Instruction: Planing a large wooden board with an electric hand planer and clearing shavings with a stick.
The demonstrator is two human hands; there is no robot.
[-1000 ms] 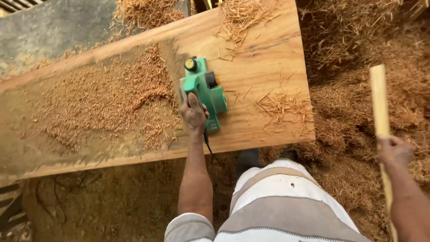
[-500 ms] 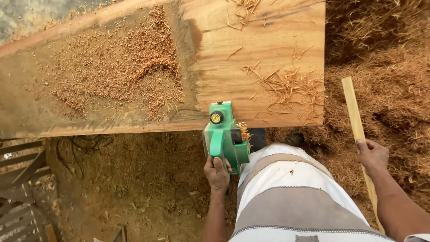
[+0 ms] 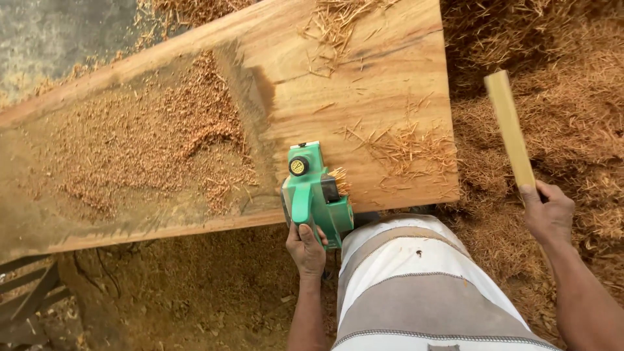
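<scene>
Sawdust everywhere, and at the near edge of the wide plank [image 3: 364,97] sits the green electric planer [image 3: 316,194], its nose on the wood and its rear hanging just over the edge toward the person. Left hand [image 3: 307,249] is wrapped around the planer's rear handle, fingers closed firm on it. Right hand [image 3: 550,214] is out to the side, well apart from the plank, clenched around the lower end of a flat wooden stick [image 3: 511,130] that points up and away over the shavings on the ground [image 3: 552,58]. Risk, as I read it: only part of the sole rests on the board, so the planer could tip off the edge and drop toward the striped shirt [image 3: 416,286], and one hand alone has little to steady it. Loose curls [image 3: 403,143] lie just beside the tool, and a heavy drift of sawdust [image 3: 143,143] covers the plank's left half; either could clog or skid the sole. Labels are few: a round yellow-and-black knob [image 3: 298,166] on the planer's front, its marks too small to tell, and no packages or signs in view.
</scene>
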